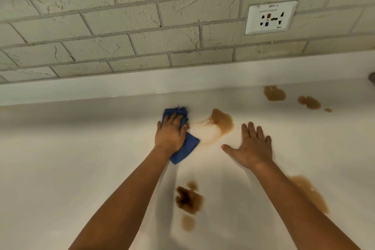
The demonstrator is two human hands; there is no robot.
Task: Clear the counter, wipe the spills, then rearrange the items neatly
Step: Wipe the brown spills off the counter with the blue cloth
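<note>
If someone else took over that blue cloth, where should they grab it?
Probably the free corner of the blue cloth that sticks out toward the viewer, below the left hand. It lies flat and uncovered on the counter, so pinch it from the near side; the far end is bunched under the fingers.

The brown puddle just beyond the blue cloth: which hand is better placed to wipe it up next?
The left hand. It already presses the blue cloth on the counter, right beside the smeared brown puddle. The right hand lies open and flat, with no cloth.
</note>
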